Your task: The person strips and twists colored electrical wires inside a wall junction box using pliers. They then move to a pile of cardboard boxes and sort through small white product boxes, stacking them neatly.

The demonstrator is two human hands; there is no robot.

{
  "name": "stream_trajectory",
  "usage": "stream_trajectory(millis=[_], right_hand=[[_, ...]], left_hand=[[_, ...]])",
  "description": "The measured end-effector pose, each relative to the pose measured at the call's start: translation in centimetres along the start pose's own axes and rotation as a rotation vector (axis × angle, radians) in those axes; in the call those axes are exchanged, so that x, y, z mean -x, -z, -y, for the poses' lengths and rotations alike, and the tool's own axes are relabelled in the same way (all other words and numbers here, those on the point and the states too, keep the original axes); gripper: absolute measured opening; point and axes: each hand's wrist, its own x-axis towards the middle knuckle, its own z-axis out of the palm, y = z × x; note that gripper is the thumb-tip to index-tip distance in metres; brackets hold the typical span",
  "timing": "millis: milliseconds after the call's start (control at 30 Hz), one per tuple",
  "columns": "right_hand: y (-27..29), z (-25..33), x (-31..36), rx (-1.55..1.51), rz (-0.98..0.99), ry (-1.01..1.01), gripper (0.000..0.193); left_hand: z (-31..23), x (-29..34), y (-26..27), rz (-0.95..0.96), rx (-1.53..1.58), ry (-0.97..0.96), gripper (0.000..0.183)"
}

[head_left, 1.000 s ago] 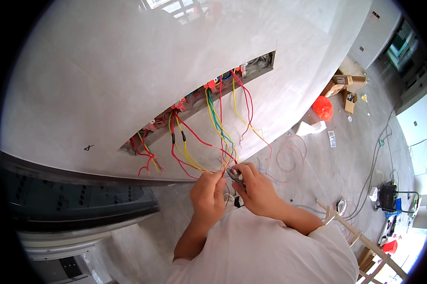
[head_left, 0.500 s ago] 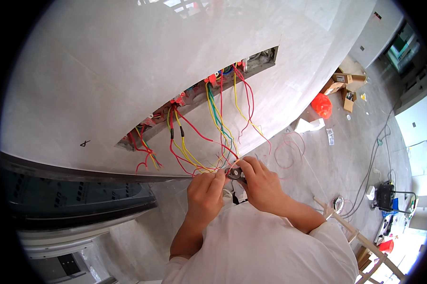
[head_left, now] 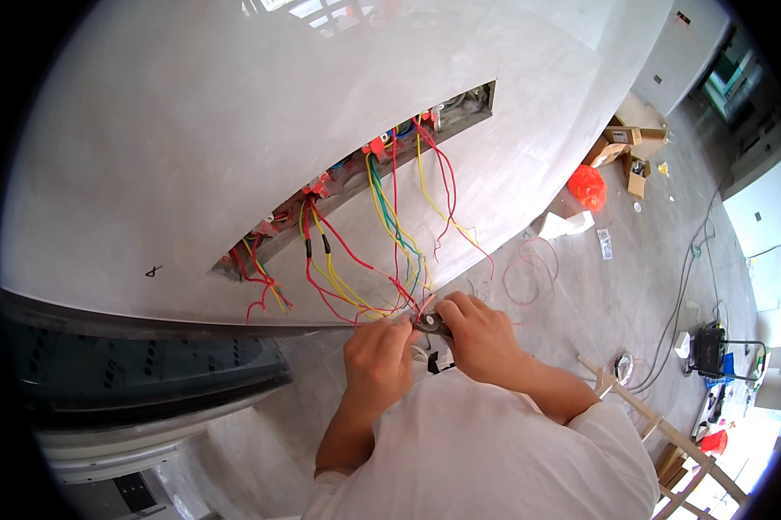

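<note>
Level with the wires' lower ends, my left hand is closed, thumb and forefinger pinching the ends of thin wires. My right hand grips a pair of dark pliers, whose head sits right beside my left fingertips. A red wire runs down from the wall slot to the pliers' head; whether the jaws bite it I cannot tell. Yellow wires and green wires hang from the same long slot in the pale wall. Their lower ends bunch just above my hands.
Another short wire bundle hangs at the slot's left end. A wooden ladder stands at lower right. On the floor lie a red bag, cardboard boxes, a coil of thin wire and a long cable.
The wall slot and its wires have shifted slightly left in view. The red wire now runs down beside the pliers' head instead of toward my right fingers. Both hands stay nearly in place.
</note>
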Motion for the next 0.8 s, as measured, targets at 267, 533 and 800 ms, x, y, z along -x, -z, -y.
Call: stream_trajectory(millis=[267,533,800], right_hand=[[-0.7,-2.1,1.5,-0.390,0.060,0.057,0.031],[-5.8,-7.7,4.2,-1.301,-0.098,-0.864,0.027],[-10.1,-24.7,13.7,-1.079,-0.222,-0.756,0.024]], left_hand=[[0.4,0.6,-1.4,-0.029,0.016,-0.119,0.041],[0.2,3.0,-5.3,-0.079,-0.210,-0.088,0.062],[-0.1,5.2,-0.1,-0.062,0.069,0.258,0.032]])
